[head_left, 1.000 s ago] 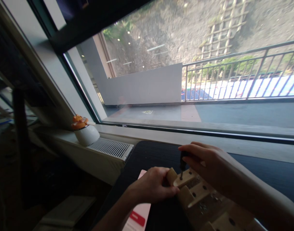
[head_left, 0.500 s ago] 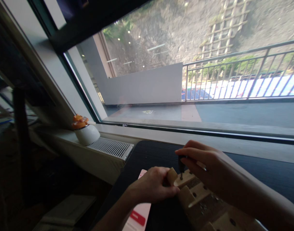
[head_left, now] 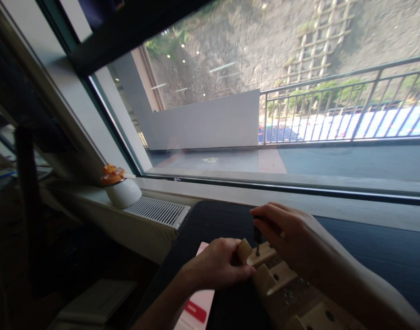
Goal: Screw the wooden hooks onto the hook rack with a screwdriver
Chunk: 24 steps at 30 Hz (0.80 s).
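My right hand [head_left: 294,233] is closed round the black handle of a small screwdriver [head_left: 257,235]. The driver stands nearly upright, its metal shaft reaching down to a hole or screw head in a pale wooden strip [head_left: 263,255]. My left hand [head_left: 218,263] grips the rounded wooden end piece [head_left: 245,250] at the near left of this assembly, thumb below and fingers partly hidden. Beside the strip lie further wooden parts with dark holes, among them a holed block [head_left: 282,277]. Several small metal screws [head_left: 289,297] rest on the brown surface between them. My right forearm covers part of the assembly.
A phone [head_left: 198,310] with a lit pink and white screen lies on the dark table [head_left: 213,217], partly under my left wrist. Left of the table, a white pot-shaped object with an orange top [head_left: 122,190] stands by a vent grille [head_left: 158,211]. A large window rises behind.
The fingers of my right hand have shifted and curled a little round the screwdriver handle, which stands more upright. My left hand keeps its hold; the view has moved very slightly.
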{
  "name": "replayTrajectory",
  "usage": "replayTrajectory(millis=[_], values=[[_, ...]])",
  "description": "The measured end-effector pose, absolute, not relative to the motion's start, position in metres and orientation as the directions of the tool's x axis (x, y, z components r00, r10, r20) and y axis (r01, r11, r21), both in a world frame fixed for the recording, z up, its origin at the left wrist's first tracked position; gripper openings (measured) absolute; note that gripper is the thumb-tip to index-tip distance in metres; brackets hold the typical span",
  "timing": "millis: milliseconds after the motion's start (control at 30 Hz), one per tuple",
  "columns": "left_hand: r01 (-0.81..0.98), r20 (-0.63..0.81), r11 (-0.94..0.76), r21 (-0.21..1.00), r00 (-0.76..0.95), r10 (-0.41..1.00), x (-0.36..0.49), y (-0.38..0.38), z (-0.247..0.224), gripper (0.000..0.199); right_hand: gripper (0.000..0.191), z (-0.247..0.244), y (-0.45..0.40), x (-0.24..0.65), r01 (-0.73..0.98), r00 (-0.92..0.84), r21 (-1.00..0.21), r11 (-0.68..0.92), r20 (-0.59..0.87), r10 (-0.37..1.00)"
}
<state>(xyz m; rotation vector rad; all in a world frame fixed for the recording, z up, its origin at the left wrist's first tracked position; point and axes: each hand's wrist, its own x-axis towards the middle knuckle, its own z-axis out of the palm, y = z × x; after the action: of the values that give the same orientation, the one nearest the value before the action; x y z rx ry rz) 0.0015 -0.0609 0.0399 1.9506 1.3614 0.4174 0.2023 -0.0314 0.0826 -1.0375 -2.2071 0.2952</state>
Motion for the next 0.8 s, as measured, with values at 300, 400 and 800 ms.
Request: replayTrajectory(millis=[300, 400, 800], values=[[0.681, -0.130, -0.197, 0.705, 0.397, 0.909, 0.001, -0.060, 0.040, 0.019, 0.023, 0.094, -0.033, 0.209, 0.476, -0.549, -0.473, 0.742, 0.499, 0.670], [0.677, -0.131, -0.194, 0.710, 0.397, 0.908, 0.001, -0.060, 0.040, 0.019, 0.021, 0.092, -0.031, 0.208, 0.503, -0.532, -0.471, 0.725, 0.493, 0.689], [0.669, -0.125, -0.197, 0.716, 0.401, 0.908, 0.001, -0.060, 0.038, 0.019, 0.015, 0.090, -0.026, 0.212, 0.675, -0.429, -0.402, 0.618, 0.469, 0.772]])
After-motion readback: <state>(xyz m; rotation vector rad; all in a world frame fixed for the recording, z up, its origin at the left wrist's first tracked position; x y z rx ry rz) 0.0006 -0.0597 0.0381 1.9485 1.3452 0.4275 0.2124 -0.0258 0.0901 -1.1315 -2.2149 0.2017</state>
